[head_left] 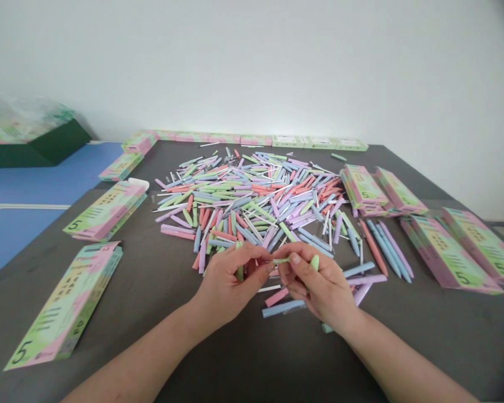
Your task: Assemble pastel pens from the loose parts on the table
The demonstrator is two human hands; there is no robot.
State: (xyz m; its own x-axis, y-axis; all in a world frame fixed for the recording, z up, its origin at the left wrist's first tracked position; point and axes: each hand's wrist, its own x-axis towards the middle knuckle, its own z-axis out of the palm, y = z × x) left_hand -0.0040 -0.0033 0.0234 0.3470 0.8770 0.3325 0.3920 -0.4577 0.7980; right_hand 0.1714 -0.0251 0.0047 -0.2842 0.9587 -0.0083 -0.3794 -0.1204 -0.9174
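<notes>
My left hand (229,280) and my right hand (325,285) meet over the near edge of a pile of pen parts. A small thin green pen part (281,261) spans the gap between the fingertips, pinched from both sides. Tucked in the left hand is a green pen piece (239,271), partly hidden by the fingers. Another green pen piece (315,262) sticks up from the curled right hand. Below the hands lie a blue pen barrel (283,308) and a red one (276,297).
The pile of pastel pen parts and white refills (252,193) spreads over the dark table. Several whole pens (388,249) lie side by side on the right. Printed pen boxes (453,254) stand right, more boxes (65,302) left, and a box row (256,140) lines the back. A dark green tray (59,143) sits far left.
</notes>
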